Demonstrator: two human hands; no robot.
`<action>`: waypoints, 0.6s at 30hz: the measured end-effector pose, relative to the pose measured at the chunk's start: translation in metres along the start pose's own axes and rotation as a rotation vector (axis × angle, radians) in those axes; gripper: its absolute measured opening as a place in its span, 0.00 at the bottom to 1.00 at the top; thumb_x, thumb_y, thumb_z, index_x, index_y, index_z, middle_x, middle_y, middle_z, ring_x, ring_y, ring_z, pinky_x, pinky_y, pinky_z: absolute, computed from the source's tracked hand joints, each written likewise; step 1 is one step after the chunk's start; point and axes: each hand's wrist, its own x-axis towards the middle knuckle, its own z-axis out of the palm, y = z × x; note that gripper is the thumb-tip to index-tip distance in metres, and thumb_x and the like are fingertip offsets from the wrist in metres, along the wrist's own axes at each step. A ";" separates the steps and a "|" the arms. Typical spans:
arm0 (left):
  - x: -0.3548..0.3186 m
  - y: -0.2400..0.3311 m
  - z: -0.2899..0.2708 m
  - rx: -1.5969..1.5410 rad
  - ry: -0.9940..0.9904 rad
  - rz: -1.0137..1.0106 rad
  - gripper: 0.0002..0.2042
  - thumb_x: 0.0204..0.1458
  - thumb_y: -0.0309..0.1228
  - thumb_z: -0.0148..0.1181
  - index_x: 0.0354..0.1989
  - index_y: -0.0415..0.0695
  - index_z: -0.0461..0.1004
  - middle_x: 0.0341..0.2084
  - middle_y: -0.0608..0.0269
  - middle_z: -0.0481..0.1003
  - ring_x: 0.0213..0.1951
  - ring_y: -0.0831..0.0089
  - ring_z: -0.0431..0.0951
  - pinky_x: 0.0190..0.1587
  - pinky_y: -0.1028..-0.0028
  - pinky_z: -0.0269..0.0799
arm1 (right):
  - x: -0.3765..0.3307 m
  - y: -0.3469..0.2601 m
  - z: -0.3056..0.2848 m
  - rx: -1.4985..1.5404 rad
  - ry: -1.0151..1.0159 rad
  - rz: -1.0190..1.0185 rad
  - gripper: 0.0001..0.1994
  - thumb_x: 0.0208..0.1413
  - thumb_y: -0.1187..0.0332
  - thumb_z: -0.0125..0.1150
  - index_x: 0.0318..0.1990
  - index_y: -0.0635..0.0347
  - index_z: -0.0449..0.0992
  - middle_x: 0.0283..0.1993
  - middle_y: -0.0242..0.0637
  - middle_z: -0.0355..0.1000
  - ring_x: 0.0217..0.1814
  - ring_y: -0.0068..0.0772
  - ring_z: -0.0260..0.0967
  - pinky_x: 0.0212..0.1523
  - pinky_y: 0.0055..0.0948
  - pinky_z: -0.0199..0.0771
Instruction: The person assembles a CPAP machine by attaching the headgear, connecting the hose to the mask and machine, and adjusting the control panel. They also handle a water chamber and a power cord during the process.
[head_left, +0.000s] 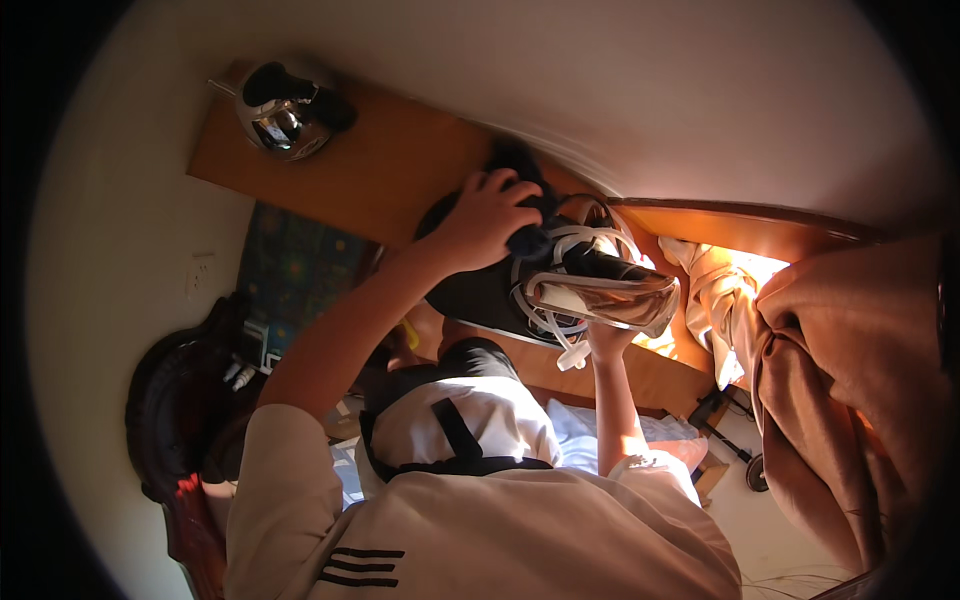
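Note:
My left hand [488, 218] reaches up and across, its fingers curled over a dark, soft-looking bundle [530, 238] above the wooden shelf. Close by on the right, a clear, shiny container [610, 300] is tilted on its side. White cable [568, 335] loops around it, and a pale plug-like end hangs beneath. From below, my right hand [608, 340] grips the container; most of its fingers are hidden behind it. A black, rounded item [480, 297] lies under my left wrist, its kind unclear.
A shiny metal kettle-like vessel [282, 118] stands at the far left of the wooden shelf [390, 150]. Brown curtains [830, 340] hang at the right by bright sunlight. A dark carved wooden furniture piece [165, 410] and a wall socket [201, 274] are at the left.

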 end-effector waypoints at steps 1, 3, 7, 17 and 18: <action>0.009 0.005 0.006 -0.039 -0.032 0.033 0.23 0.28 0.19 0.67 0.40 0.50 0.75 0.58 0.67 0.64 0.60 0.56 0.60 0.59 0.53 0.56 | 0.004 -0.003 -0.002 0.002 -0.024 -0.012 0.40 0.43 0.75 0.74 0.63 0.65 0.55 0.58 0.42 0.62 0.56 0.32 0.65 0.57 0.31 0.67; 0.009 0.003 0.009 -0.033 -0.065 0.011 0.23 0.29 0.19 0.67 0.39 0.50 0.75 0.57 0.67 0.64 0.61 0.56 0.60 0.59 0.53 0.57 | 0.008 -0.014 -0.008 0.004 -0.076 -0.022 0.41 0.43 0.76 0.74 0.63 0.64 0.55 0.59 0.42 0.62 0.57 0.34 0.65 0.58 0.32 0.67; -0.024 -0.020 -0.008 -0.049 0.026 -0.074 0.23 0.29 0.19 0.68 0.39 0.51 0.75 0.58 0.66 0.63 0.60 0.53 0.60 0.57 0.55 0.62 | 0.007 -0.008 -0.005 0.045 -0.067 0.010 0.40 0.43 0.75 0.74 0.63 0.64 0.55 0.59 0.42 0.62 0.57 0.34 0.65 0.59 0.32 0.66; -0.059 0.001 -0.017 0.057 0.127 -0.247 0.23 0.29 0.20 0.67 0.40 0.53 0.77 0.59 0.63 0.62 0.59 0.51 0.59 0.58 0.52 0.56 | 0.008 0.001 -0.001 0.036 -0.061 0.016 0.39 0.43 0.75 0.73 0.63 0.65 0.56 0.59 0.42 0.62 0.57 0.34 0.65 0.58 0.32 0.66; -0.045 0.004 -0.015 0.050 0.090 -0.199 0.23 0.30 0.20 0.67 0.40 0.53 0.77 0.59 0.64 0.62 0.60 0.52 0.59 0.58 0.52 0.55 | 0.007 0.001 -0.002 0.034 -0.061 0.020 0.39 0.43 0.75 0.73 0.63 0.65 0.56 0.59 0.42 0.62 0.57 0.34 0.65 0.58 0.32 0.66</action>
